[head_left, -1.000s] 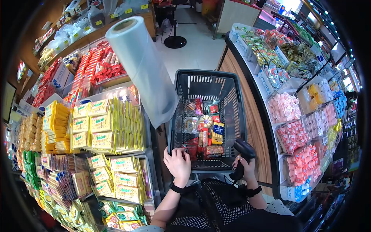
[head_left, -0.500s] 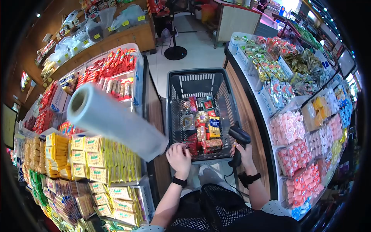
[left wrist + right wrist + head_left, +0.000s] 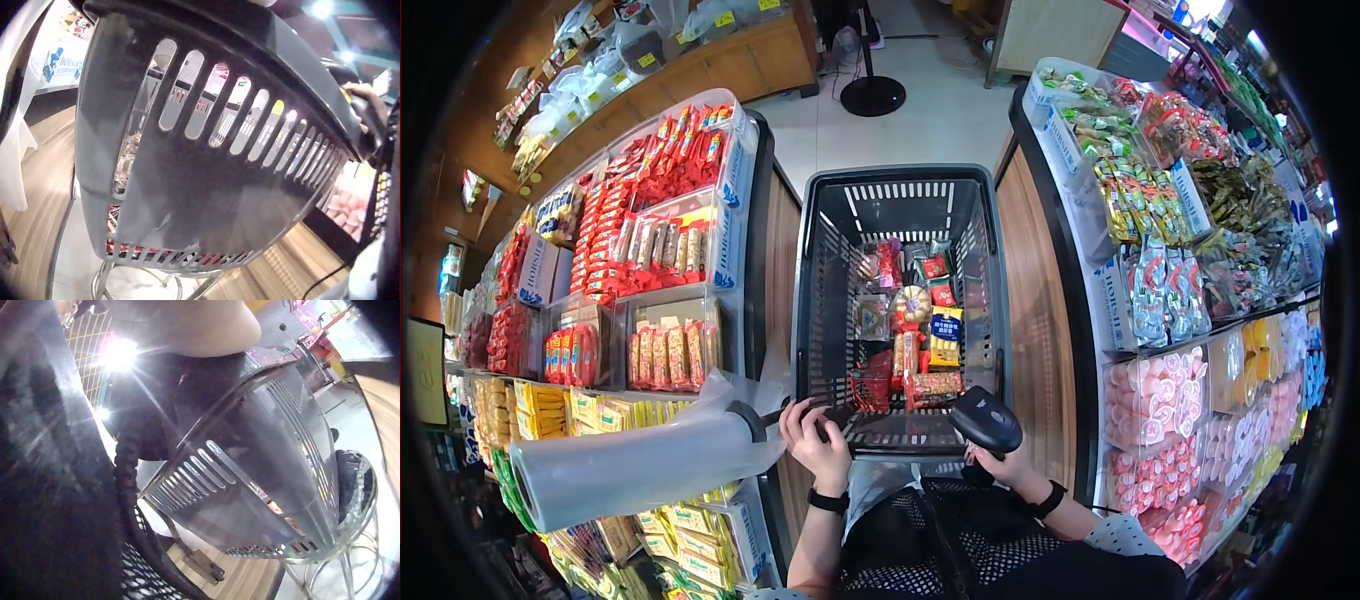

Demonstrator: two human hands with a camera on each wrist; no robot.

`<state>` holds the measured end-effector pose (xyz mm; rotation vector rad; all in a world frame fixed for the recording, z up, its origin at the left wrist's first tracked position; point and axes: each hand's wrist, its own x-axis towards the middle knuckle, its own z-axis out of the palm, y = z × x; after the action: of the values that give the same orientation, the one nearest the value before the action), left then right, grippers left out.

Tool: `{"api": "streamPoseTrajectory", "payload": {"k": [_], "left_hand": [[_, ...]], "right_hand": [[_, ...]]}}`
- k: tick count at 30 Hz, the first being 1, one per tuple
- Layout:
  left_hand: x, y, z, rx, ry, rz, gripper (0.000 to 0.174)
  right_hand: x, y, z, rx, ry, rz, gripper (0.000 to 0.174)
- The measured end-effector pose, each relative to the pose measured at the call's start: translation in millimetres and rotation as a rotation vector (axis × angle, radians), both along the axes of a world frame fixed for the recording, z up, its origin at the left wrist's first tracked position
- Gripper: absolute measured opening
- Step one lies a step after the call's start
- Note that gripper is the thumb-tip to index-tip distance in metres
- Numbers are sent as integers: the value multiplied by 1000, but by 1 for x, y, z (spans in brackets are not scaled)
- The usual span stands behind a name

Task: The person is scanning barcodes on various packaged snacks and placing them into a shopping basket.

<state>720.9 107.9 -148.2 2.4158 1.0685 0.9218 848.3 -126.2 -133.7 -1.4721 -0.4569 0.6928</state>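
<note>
A dark plastic basket point(image 3: 898, 178) with several small snack packs point(image 3: 905, 350) inside stands in front of the body. At its near left corner, my left hand point(image 3: 817, 450) grips the rim with curled fingers; beside it a black rod runs into a large clear plastic roll point(image 3: 620, 470). My right hand point(image 3: 1010, 470) holds a black handheld scanner point(image 3: 987, 420) by its grip, over the near right corner. The left wrist view shows the basket's slotted side point(image 3: 187, 187). In the right wrist view, my right hand point(image 3: 187, 328) is round the black grip, above a coiled cord point(image 3: 127, 462).
Bins of red-wrapped snacks point(image 3: 670, 255) and yellow packs line the left counter. Bins of pink packs point(image 3: 1155, 400) and green packs fill the right counter. Ahead lie the tiled floor point(image 3: 830, 130) and a round black stand base point(image 3: 873, 96). Metal stool legs point(image 3: 139, 278) stand below the basket.
The plastic roll has swung down and to the left, from leaning over the basket's left side to lying nearly level. The scanner has tilted and now sits closer over the basket's near right corner.
</note>
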Motion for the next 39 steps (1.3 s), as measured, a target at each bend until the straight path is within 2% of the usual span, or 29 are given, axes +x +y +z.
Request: {"api": "streamPoseTrajectory", "payload": {"k": [5, 8, 9, 11, 18, 26, 28, 31, 35, 39], "left_hand": [[2, 9, 0, -45, -30, -15, 17], [-1, 10, 1, -61, 16, -44, 13], [-2, 11, 0, -64, 40, -62, 13], [-4, 14, -3, -121, 16, -84, 12], [-7, 23, -2, -152, 28, -150, 12], [-3, 30, 13, -114, 45, -245, 13], [1, 28, 18, -32, 67, -284, 14], [10, 31, 10, -55, 19, -349, 15], [31, 53, 3, 31, 1, -348, 13], [59, 83, 3, 73, -64, -325, 13]], "right_hand": [[-7, 3, -8, 20, 75, -70, 12], [-4, 3, -6, -26, -10, -104, 13], [-7, 0, -8, -56, 129, -80, 21], [-11, 9, -5, 32, 208, -184, 27], [-14, 24, -2, 25, 243, -337, 21], [-7, 39, 15, 42, 127, -373, 21], [1, 37, 8, 47, 159, -362, 18], [13, 43, 15, 17, 164, -315, 15], [33, 63, 4, 58, 208, -291, 14], [63, 100, 8, 68, 96, -228, 15]]}}
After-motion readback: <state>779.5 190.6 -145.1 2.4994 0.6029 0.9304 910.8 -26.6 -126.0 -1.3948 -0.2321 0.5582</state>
